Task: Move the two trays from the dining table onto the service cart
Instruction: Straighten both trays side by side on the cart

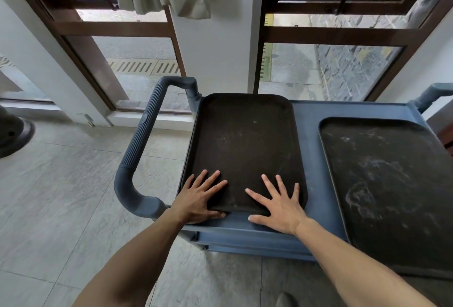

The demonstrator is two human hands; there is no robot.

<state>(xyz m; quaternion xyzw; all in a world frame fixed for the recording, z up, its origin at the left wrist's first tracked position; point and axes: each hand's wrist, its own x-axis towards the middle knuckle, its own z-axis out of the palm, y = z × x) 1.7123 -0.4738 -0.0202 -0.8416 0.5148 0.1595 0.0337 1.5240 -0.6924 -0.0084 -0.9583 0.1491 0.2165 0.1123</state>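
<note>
Two dark brown trays lie flat on the top shelf of the blue service cart (316, 149). The left tray (245, 142) sits at the handle end. The right tray (392, 184), scuffed with pale marks, lies beside it with a strip of blue shelf between them. My left hand (198, 198) rests flat on the left tray's near left corner, fingers spread, thumb along its near rim. My right hand (279, 203) lies flat on the same tray's near right part, fingers spread, palm over the near edge. Neither hand grips anything.
The cart's ribbed blue handle (144, 140) sticks out to the left over the tiled floor (61, 196). Brown-framed windows (137, 71) and a white pillar (215, 44) stand close behind the cart. A dark round base (12, 132) sits at the far left.
</note>
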